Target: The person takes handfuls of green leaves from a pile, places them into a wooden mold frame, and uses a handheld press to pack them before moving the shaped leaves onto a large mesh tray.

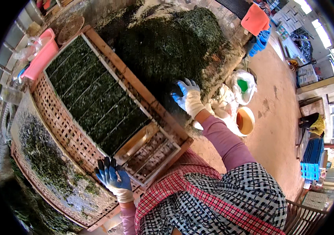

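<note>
I wear white-cuffed, black-tipped blue fabric gloves [181, 101] on both hands [116, 178], mauve sleeves [229, 141] and a black-and-white checked garment [249, 186] with red plaid trim [223, 202].

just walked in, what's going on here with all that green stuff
A person wearing gloves is at a slatted frame mostly covered with dark green material; its near end is uncovered, and a tan block lies between the two parts. The left hand, fingers spread, is by the frame's near end. The right hand is open at the edge of a big dark green heap; whether it touches the heap is hard to tell. Neither hand visibly grips anything.
</note>
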Demonstrator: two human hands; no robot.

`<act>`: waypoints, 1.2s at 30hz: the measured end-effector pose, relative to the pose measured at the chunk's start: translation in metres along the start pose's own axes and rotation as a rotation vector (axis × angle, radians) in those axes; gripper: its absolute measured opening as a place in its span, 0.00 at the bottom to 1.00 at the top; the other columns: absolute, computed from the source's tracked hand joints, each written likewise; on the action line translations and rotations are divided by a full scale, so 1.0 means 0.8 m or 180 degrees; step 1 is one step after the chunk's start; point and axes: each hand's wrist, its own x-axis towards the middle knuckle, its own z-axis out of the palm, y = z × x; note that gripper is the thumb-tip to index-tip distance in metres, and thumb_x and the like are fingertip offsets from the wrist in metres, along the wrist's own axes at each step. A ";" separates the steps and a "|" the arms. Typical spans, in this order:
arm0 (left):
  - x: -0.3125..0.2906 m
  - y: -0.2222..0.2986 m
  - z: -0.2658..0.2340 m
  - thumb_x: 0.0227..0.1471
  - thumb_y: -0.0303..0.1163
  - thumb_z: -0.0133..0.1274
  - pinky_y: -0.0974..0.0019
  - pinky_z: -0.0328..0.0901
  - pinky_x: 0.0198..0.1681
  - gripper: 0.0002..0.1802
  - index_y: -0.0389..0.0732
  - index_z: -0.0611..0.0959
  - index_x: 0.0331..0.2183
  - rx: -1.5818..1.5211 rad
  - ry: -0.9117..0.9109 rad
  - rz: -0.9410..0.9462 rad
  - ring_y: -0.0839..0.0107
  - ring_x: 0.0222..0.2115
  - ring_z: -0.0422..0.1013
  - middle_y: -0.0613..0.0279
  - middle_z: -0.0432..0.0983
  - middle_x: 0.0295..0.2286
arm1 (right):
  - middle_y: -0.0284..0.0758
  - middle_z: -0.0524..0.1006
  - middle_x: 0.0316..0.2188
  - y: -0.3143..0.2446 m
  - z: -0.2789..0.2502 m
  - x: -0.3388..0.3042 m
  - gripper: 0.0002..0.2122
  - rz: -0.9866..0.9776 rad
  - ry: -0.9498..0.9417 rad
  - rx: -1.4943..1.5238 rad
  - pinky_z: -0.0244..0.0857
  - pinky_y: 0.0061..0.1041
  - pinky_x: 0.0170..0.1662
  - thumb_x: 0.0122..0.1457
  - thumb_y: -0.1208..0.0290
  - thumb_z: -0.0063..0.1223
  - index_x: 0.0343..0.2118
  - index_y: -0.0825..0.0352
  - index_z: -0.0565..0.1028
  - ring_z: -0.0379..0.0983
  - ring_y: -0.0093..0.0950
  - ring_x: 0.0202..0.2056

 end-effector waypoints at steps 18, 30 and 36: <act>0.051 0.158 0.040 0.52 0.20 0.47 0.43 0.56 0.61 0.15 0.41 0.84 0.39 0.0372 0.0139 -0.0436 0.52 0.53 0.71 0.56 0.80 0.46 | 0.45 0.73 0.55 0.090 0.007 0.306 0.33 0.1446 -0.0789 0.4635 0.65 0.29 0.55 0.53 0.90 0.54 0.64 0.66 0.61 0.73 0.33 0.49; 0.080 0.181 0.032 0.49 0.17 0.49 0.44 0.57 0.60 0.14 0.36 0.84 0.38 -0.0055 0.0352 -0.0053 0.50 0.52 0.71 0.53 0.80 0.44 | 0.41 0.77 0.51 0.038 -0.399 0.349 0.22 -0.2322 0.0123 0.5193 0.66 0.27 0.54 0.63 0.75 0.40 0.62 0.67 0.66 0.73 0.33 0.49; 0.071 0.179 0.033 0.51 0.28 0.48 0.40 0.53 0.63 0.14 0.44 0.83 0.40 -0.0345 0.0229 -0.0049 0.52 0.55 0.69 0.59 0.78 0.48 | 0.45 0.77 0.45 0.008 -0.405 0.441 0.25 -0.0701 -0.0641 0.4594 0.65 0.28 0.29 0.66 0.65 0.38 0.64 0.68 0.60 0.71 0.39 0.26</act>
